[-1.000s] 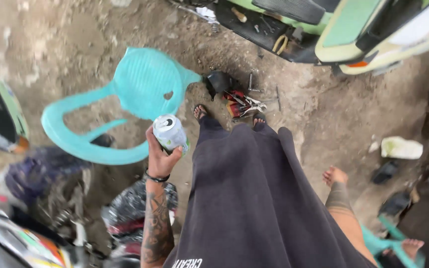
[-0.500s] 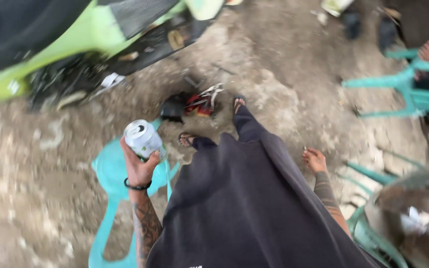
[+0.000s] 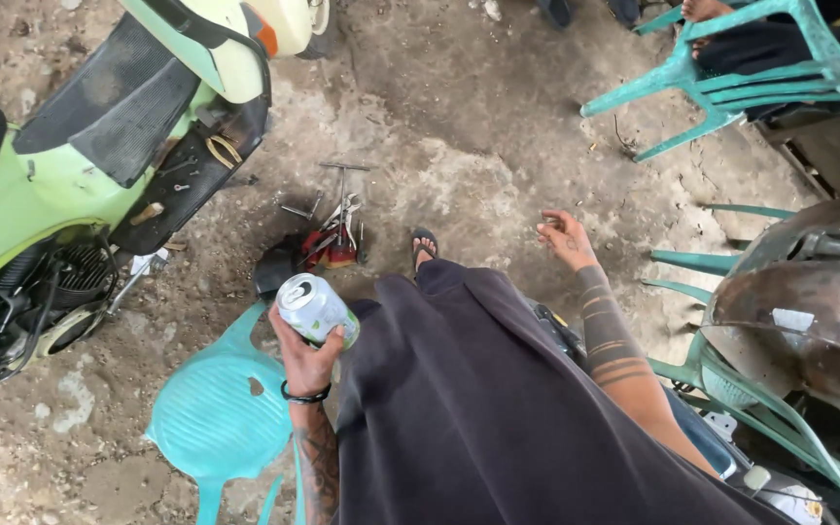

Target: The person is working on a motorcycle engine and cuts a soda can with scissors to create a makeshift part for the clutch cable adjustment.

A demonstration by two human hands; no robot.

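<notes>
The left hand [image 3: 305,362] grips a can [image 3: 315,309] from below, fingers wrapped round its lower half, top tilted up and away, above a turquoise chair [image 3: 221,413]. The right hand [image 3: 566,238] hangs loosely open, holding nothing, well apart from the can, over bare ground near scattered tools [image 3: 334,228] by a green motorbike [image 3: 70,165]

Bare dirt/concrete floor [image 3: 498,126] carried scattered metal hand tools [image 3: 332,228], green scooter [image 3: 70,165], overturned turquoise plastic chair [image 3: 221,413].
</notes>
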